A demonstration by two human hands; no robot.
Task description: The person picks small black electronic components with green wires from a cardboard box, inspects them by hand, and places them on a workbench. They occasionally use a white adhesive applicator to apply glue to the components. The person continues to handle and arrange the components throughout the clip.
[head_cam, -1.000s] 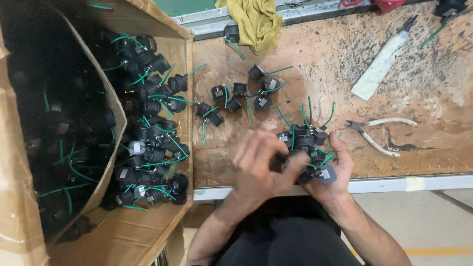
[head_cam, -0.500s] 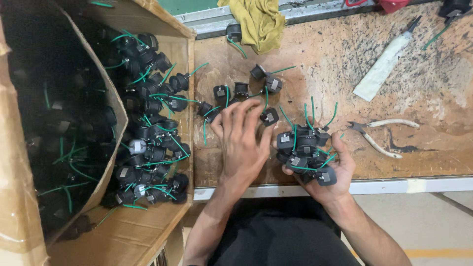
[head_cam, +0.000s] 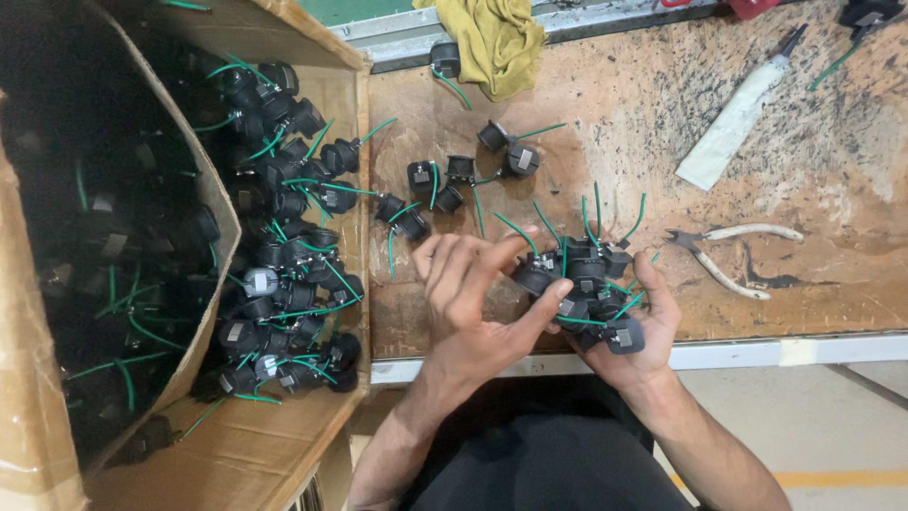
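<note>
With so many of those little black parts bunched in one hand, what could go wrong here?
The right hand cradles a heaped bundle of black parts at the table edge; one might slip off onto the floor. Their green wires stick out every way and could tangle as the left hand pinches one.

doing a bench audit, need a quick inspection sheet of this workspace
surface: worn wooden bench, scratched and stained, pale front edge strip.
job's things: bunch of black round parts with green leads gathered at the front edge; loose ones lie further back.
clutter: cardboard box full of the same parts, white tube, pale-handled pliers, yellow cloth.
grippers: right hand cradles the bunch from below; left hand is open, fingers spread, thumb against the bunch.
cables: short green leads on every part; no others seen.
surroundings: pale floor with a yellow line; no other people seen.
</note>
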